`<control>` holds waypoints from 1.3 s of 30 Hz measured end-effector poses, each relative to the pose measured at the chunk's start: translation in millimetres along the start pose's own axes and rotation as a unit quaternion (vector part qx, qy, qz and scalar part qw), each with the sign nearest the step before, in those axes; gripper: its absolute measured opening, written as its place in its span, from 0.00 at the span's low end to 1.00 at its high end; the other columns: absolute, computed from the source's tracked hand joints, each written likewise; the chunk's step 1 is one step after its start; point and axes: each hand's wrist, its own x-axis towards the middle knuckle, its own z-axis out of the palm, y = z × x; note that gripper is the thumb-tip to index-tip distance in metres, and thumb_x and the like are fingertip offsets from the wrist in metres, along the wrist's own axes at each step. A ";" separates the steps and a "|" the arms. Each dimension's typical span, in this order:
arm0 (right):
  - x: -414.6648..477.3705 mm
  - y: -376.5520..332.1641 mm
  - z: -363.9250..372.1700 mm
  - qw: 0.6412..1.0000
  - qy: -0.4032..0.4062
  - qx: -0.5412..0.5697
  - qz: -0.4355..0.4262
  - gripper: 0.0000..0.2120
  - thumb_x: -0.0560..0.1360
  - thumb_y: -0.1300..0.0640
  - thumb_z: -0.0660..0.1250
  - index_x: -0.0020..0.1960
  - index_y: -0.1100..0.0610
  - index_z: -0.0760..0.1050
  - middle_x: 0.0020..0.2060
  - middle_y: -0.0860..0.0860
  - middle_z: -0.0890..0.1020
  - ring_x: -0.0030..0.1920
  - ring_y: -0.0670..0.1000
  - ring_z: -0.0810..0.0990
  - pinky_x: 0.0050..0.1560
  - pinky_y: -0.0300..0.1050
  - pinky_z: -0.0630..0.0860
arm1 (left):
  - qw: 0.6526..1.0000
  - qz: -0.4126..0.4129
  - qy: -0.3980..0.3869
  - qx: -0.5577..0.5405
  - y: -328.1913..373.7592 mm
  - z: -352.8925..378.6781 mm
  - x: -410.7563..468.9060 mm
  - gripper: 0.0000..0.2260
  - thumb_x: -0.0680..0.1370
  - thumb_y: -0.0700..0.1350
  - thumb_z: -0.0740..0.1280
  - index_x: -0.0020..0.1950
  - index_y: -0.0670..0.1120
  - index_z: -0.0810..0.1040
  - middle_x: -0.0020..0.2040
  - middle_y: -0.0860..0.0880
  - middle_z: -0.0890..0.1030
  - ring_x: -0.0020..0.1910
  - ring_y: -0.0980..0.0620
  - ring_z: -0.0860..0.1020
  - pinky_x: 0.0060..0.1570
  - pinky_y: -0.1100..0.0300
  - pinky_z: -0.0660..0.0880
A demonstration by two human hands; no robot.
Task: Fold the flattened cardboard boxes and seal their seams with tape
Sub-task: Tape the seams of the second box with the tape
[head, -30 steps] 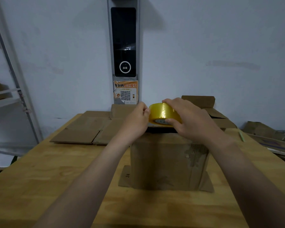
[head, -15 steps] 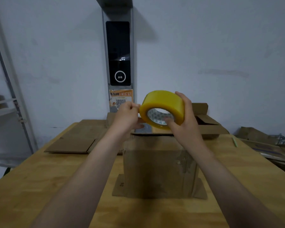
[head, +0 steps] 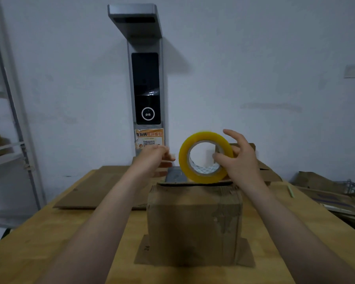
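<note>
Yellow tape roll (head: 183,158) upright at the far top edge of one cardboard box (head: 193,222)!
Gripped by right hand (head: 242,160), thumb in the core; left hand (head: 154,154) just left, blurred, grip unclear. Flat cardboard (head: 103,187) far left, one grey tower (head: 145,89) behind.

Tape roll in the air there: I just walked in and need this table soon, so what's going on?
A person seems to be getting ready to tape a folded cardboard box that stands on the wooden table. Their right hand grips the yellow tape roll just above the box top, thumb through its core. The left hand is beside the roll; whether it pinches a tape end is too blurred to tell. Flattened cardboard lies behind.
</note>
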 end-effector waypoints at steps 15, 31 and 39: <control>-8.9 -17.1 -29.4 0.995 0.048 -0.065 -0.063 0.23 0.71 0.58 0.77 0.63 0.45 0.76 0.46 0.50 0.84 0.45 0.51 0.83 0.43 0.51 0.83 | 0.991 -0.016 -0.052 0.121 2.1 -1.8 -26.8 0.26 0.84 0.64 0.55 0.46 0.46 0.84 0.37 0.52 0.84 0.38 0.51 0.77 0.38 0.57 0.70; -25.3 -36.5 -31.1 0.991 0.015 -0.093 -0.094 0.25 0.72 0.61 0.75 0.66 0.46 0.74 0.48 0.52 0.83 0.46 0.53 0.83 0.47 0.53 0.84 | 0.991 -0.016 -0.129 0.018 11.0 8.8 -55.8 0.18 0.85 0.49 0.59 0.34 0.51 0.69 0.29 0.54 0.69 0.25 0.57 0.63 0.27 0.63 0.58; -1.1 -28.6 -34.5 0.934 -0.060 -0.327 -0.133 0.31 0.75 0.57 0.72 0.73 0.36 0.69 0.67 0.45 0.77 0.64 0.53 0.76 0.54 0.52 0.75 | 0.994 0.039 -0.017 0.104 3.7 -41.6 -33.5 0.14 0.84 0.49 0.61 0.39 0.49 0.73 0.30 0.53 0.74 0.30 0.55 0.69 0.34 0.59 0.66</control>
